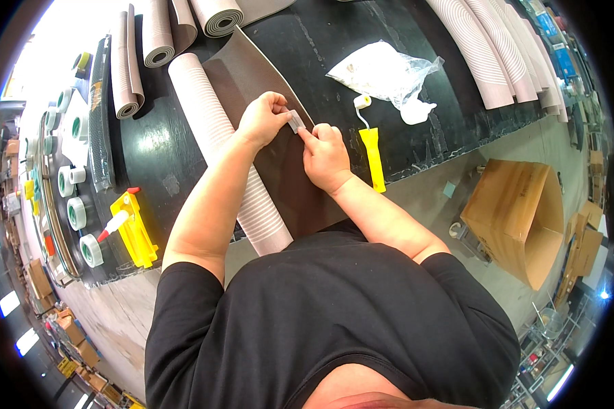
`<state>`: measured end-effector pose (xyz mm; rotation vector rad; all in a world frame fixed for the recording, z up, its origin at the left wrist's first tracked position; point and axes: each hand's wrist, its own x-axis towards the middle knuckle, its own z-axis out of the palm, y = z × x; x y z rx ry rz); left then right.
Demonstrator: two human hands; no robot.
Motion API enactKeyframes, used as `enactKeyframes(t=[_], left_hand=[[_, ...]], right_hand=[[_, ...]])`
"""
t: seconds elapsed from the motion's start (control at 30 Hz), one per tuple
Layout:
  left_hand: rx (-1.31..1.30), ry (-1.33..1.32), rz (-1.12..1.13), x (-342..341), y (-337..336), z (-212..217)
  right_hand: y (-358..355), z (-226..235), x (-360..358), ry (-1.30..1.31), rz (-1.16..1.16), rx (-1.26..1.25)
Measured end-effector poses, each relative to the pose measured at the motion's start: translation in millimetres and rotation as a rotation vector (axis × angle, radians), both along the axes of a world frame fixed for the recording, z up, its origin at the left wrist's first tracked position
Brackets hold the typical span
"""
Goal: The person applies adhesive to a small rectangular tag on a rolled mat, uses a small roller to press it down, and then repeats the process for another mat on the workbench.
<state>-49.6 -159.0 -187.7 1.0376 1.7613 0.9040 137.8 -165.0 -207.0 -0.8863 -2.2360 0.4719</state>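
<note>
Around my hands I see a yellow-handled small roller (371,153) just right of them, a crumpled clear plastic bag (383,70) beyond it, a yellow caulking gun (134,228) and rolls of tape (76,213) to the left. Nothing blocks the hands. The black workbench (361,34) carries ribbed pinkish rubber rolls (158,37); a cardboard box (518,215) stands on the grey floor to the right. A dark brown rubber sheet (252,75) lies under both hands. My left hand (260,119) and right hand (324,155) each pinch a small clear strip of tape (296,121) between closed fingertips, at the sheet's right edge.
</note>
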Motion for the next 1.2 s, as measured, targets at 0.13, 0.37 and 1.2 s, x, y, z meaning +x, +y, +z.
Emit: enactKeyframes(t=[0.13,0.37,1.2], left_hand=[[0.017,0.047,-0.003,-1,-1,-4],[-0.001,0.198,-0.045,4,-2,8],[0.070,0.132,-0.219,-22,35,8]], right_hand=[[-1,0,-2,-0.010,-0.014,0.002],[-1,1,-1,-0.024,-0.011,-0.019],[1,24,23,0.188,0.067,-0.121]])
